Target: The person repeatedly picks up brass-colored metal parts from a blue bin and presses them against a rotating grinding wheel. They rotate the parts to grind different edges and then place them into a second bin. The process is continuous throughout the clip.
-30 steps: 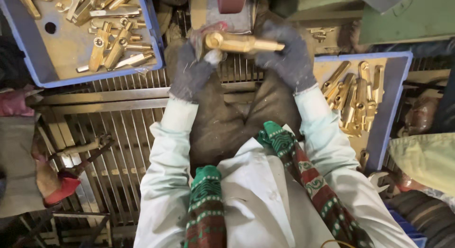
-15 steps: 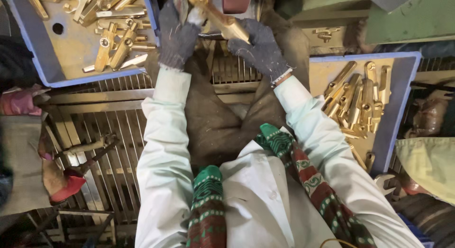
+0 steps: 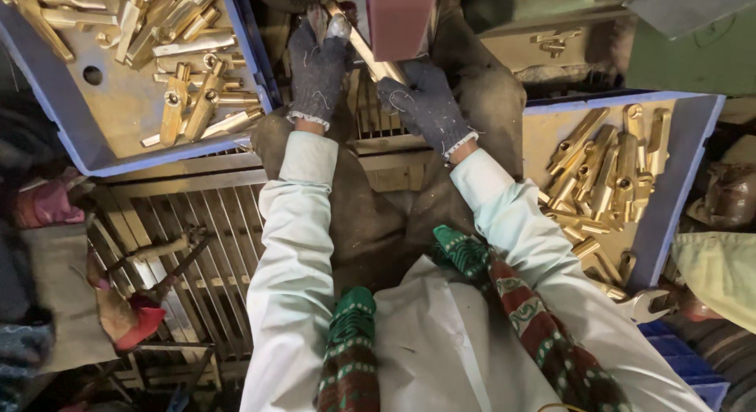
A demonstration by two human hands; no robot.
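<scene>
Gloved left hand [image 3: 316, 62] and right hand [image 3: 425, 105] grip brass bar [image 3: 370, 54].

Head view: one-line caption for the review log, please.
Both gloved hands, left hand and right hand, hold a brass part against a red-brown block, between two blue trays.

left tray [image 3: 47, 121]: far left, brass parts [image 3: 185, 97] lying in it | right tray [image 3: 693, 144]: far right, brass pieces [image 3: 606, 172] piled in it | brass bar [image 3: 366, 50]: between the trays, far centre, held by left hand [image 3: 315, 66] and right hand [image 3: 425, 105] | wrench [image 3: 650, 304]: just before right tray
</scene>
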